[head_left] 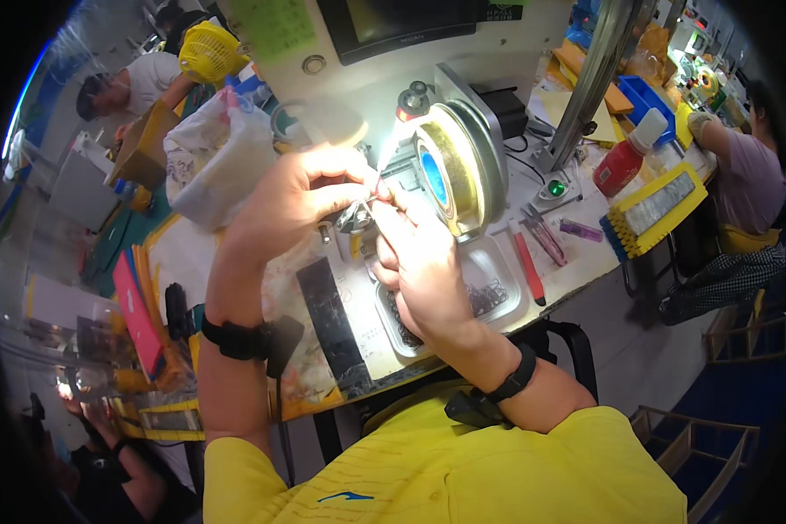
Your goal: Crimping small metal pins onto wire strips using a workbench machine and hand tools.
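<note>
My left hand (299, 199) is closed in a pinch, its fingertips under a bright light in front of the machine. My right hand (421, 262) comes up from the lower right, fingers curled and tips meeting those of the left. Whatever sits between the fingertips is too small and glare-lit to name. Just below them is a shiny metal fixture (355, 217). Close by on the right stands a large spool (463, 166) with a yellowish rim and a blue centre. A white tray (517, 301) holding small dark parts lies partly under my right hand.
Right of the tray lie a red-handled tool (529, 269), pliers (546, 237) and a purple lighter (581, 230). Farther right are a red bottle (618, 168) and a yellow-edged brush (659, 214). A white bag (214, 157) stands left. Other people sit at both sides.
</note>
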`<state>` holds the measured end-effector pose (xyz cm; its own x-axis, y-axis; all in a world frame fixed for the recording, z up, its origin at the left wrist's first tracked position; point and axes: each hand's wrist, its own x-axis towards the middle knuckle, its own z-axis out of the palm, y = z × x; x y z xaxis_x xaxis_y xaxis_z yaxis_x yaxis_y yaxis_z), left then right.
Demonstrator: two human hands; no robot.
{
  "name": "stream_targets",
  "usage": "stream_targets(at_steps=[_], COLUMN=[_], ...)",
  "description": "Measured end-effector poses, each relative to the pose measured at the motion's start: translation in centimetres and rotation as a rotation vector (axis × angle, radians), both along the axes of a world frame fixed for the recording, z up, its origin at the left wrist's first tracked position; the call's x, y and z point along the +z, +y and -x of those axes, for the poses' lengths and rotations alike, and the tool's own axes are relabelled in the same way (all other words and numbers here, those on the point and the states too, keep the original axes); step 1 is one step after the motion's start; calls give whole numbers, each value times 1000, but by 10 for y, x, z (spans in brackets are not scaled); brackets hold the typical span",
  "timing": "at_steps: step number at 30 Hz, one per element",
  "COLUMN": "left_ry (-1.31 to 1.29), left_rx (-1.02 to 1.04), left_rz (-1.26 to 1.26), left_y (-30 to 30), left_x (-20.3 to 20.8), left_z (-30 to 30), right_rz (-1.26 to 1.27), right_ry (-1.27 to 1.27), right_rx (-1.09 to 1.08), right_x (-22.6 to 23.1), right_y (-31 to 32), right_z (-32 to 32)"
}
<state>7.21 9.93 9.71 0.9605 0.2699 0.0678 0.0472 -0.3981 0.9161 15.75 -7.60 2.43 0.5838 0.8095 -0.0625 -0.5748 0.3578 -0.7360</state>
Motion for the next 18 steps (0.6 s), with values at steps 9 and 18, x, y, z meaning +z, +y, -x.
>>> stream_targets(at_steps=[9, 18], left_ry=[18, -66], left_rx=[-62, 221], left_rz=[12, -624], left_y=[0, -43], left_x=[5, 20], left_z=[-8, 9], right_rz=[-103, 107], right_ry=[148, -390], right_rx=[49, 86], right_x=[1, -23], right_y=[15, -79], right_z=[-3, -30])
